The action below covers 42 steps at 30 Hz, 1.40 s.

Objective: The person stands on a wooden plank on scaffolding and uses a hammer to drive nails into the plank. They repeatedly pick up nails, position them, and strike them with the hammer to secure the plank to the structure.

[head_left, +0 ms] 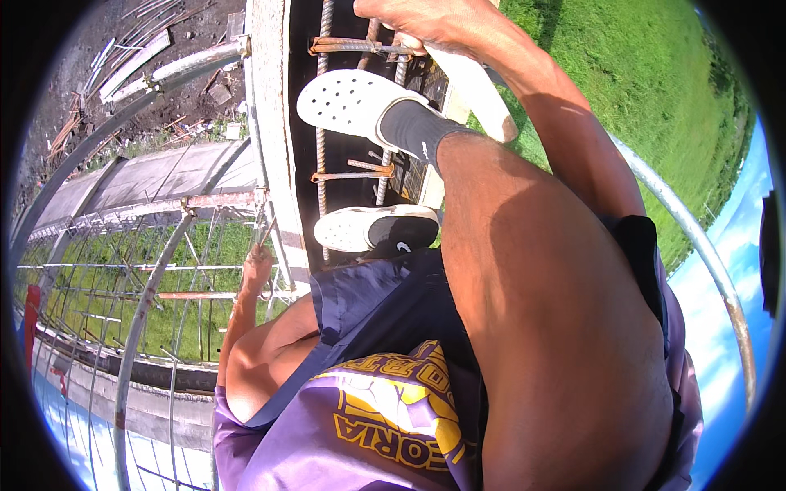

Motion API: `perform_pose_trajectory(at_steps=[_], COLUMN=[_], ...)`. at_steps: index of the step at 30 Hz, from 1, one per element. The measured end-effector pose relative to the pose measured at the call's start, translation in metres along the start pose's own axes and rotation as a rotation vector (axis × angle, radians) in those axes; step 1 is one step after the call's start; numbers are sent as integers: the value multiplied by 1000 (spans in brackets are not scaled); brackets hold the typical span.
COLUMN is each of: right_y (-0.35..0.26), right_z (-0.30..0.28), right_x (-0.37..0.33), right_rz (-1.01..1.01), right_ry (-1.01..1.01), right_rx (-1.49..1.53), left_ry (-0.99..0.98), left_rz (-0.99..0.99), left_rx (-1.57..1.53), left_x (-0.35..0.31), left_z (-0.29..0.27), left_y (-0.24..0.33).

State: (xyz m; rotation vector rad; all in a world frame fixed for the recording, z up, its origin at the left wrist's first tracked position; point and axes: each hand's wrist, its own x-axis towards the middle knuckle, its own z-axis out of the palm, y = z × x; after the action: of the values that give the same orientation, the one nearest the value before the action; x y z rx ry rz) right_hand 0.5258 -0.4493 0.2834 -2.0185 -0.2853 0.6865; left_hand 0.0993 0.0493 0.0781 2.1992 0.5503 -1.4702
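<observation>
My left hand (258,266) is down at the left, outside the pale formwork edge (274,114). Its fingers are closed around a thin, rusty metal tool (266,227) that points up beside a scaffold joint; its exact kind is unclear. At the top, my right hand (430,20) bends over the inner side of the form, its fingertips partly cut off or hidden. It appears closed on the end of a pale wooden board (479,90). Just beside it, a rusty stirrup (360,46) crosses ribbed rebar (322,155).
My feet, in white clogs (348,102), stand among the rebar inside the narrow form. Scaffold pipes (147,307) rise on the left, and a curved pipe (696,229) runs on the right. Grass (622,82) lies far below; scrap timber (135,65) litters bare soil.
</observation>
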Motion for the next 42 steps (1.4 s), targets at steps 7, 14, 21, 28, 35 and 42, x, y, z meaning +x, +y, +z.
perform_pose_trajectory(at_steps=[7,14,21,28,35,42], right_y=[-5,0,-4,-1,-1,2], right_z=[4,3,7,11,12,15], right_x=[7,11,13,15,14,13], right_rz=[-12,-9,10,5,-10,17], right_ry=[-21,-27,-47,-61,-62,-44], right_rx=[24,60,64,68,88,40], left_ry=[-262,-443,-439,-136,101,160], left_rz=[-109,-331,-352,106,73,34], left_rx=[-198,-995,-757,-113,118,184], left_x=[-1,-40,-31,10,-10,5], left_z=[-58,-60,-46,-52,32,19], left_y=[40,97,80,27,11,5])
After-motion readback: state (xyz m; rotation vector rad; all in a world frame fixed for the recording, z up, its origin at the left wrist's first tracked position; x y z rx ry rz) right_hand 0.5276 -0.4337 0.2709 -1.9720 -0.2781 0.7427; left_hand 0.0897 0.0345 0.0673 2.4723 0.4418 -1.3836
